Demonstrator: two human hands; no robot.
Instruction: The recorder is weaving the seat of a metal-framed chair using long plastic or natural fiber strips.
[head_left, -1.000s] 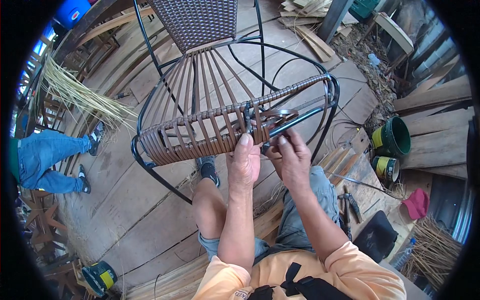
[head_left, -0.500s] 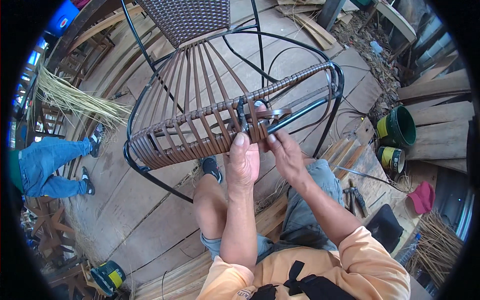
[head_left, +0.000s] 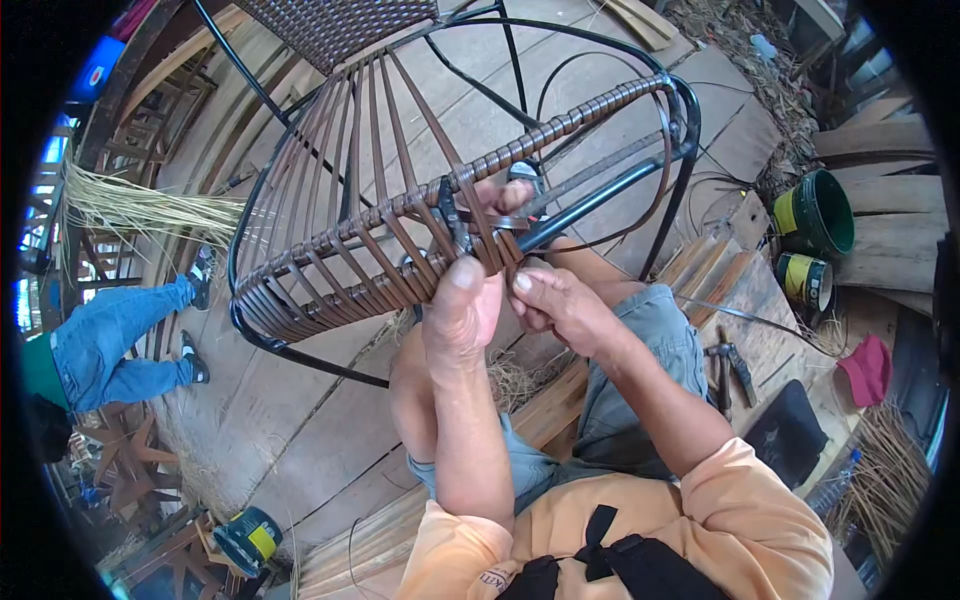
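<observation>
Brown rattan strips (head_left: pixel 330 270) run as a fan of spokes across a black metal chair frame (head_left: pixel 600 195), which lies tilted over the seated person's knees, its woven rim band crossing the upper middle of the view. Left hand (head_left: pixel 462 300) is closed around the wrapped rim, thumb up against the strips and fingers curled behind them, so it grips the weave where the wrapping ends. Right hand (head_left: pixel 560 305), just beside and touching the left, is nearly closed, its thumb and forefinger pinching a loose strip end (head_left: pixel 500 255) at the same spot; fingertips of one hand show through the weave above the rim. Bare tube of the frame continues to the right of both hands toward a curved corner. On the plank floor (head_left: pixel 300 400) to the right stand a green bucket (head_left: pixel 820 210) and a smaller tin (head_left: pixel 805 280), with pliers-like tools (head_left: pixel 730 365) and a red cloth (head_left: pixel 868 368) nearby. At far left another person's legs in blue jeans (head_left: pixel 110 340) rest beside a bundle of pale straw-like fibre (head_left: pixel 130 210)
</observation>
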